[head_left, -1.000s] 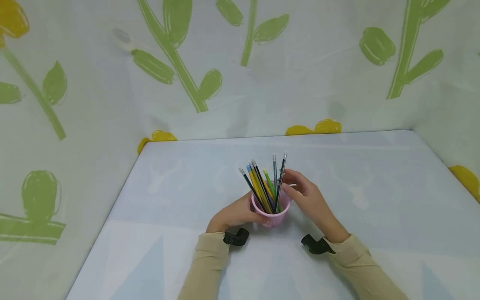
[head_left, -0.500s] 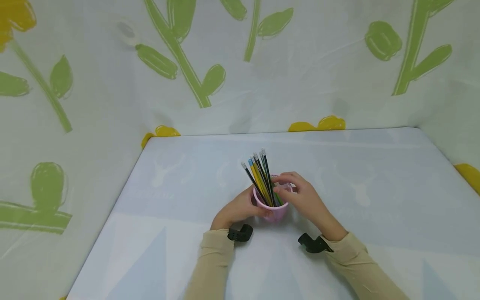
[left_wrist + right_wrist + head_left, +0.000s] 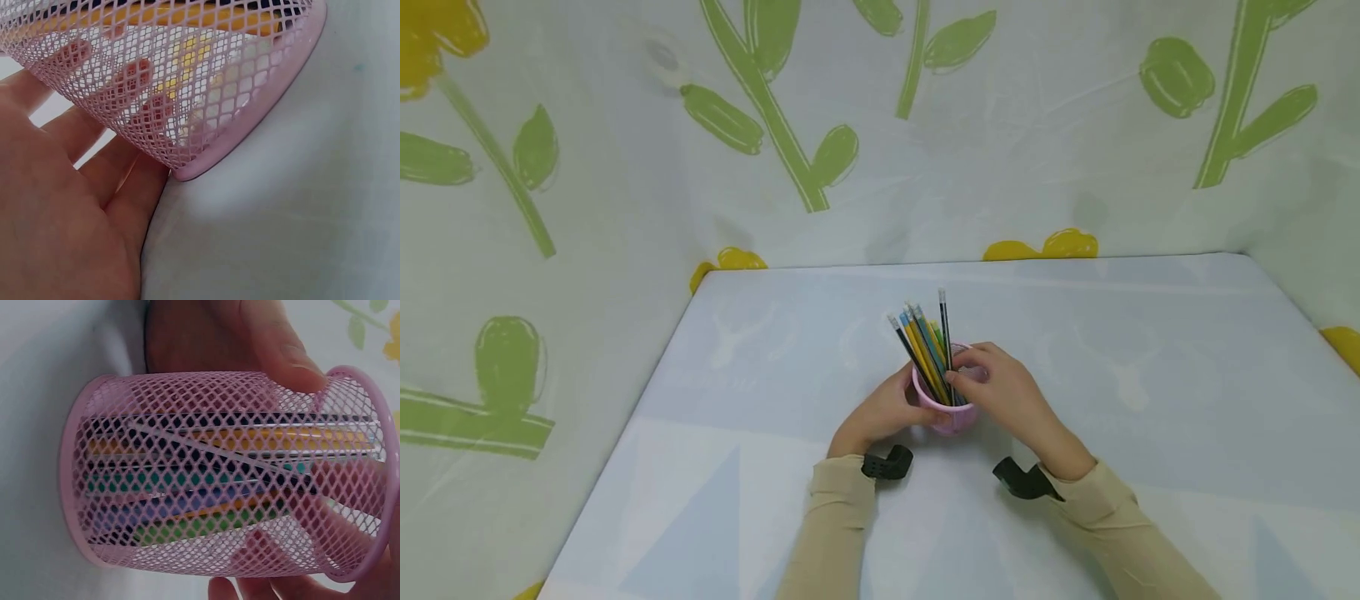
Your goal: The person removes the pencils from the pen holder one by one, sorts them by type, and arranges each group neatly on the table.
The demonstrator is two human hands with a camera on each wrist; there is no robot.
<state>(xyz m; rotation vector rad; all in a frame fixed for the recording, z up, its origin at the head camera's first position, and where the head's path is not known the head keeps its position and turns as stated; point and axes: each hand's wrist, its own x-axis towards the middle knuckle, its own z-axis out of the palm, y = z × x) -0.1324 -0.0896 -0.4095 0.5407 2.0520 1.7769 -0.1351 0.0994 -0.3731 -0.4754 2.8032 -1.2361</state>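
Note:
A pink mesh pencil cup (image 3: pixel 953 423) stands on the table, packed with several pencils (image 3: pixel 922 346) in black, yellow, blue-green and green. Most of these lean left, eraser ends up. My left hand (image 3: pixel 883 414) grips the cup from the left, its thumb across the front; in the left wrist view its fingers (image 3: pixel 128 181) spread behind the mesh. At the cup's right rim my right hand (image 3: pixel 1011 400) pinches a nearly upright black pencil (image 3: pixel 944 321) between thumb and fingers. Through the mesh, the right wrist view shows a green pencil (image 3: pixel 206 528) and a yellow pencil (image 3: pixel 281 434) inside.
The table (image 3: pixel 760 350) has a pale blue and white cover and meets a white wall (image 3: pixel 1037 150) printed with green stems and yellow flowers. A black wrist mount (image 3: pixel 889 463) sits on the left wrist, another black mount (image 3: pixel 1026 479) on the right.
My right hand has moved slightly left over the rim. The black pencil beside it leaned right, then left, and now stands nearly upright. The left hand keeps its grip on the cup.

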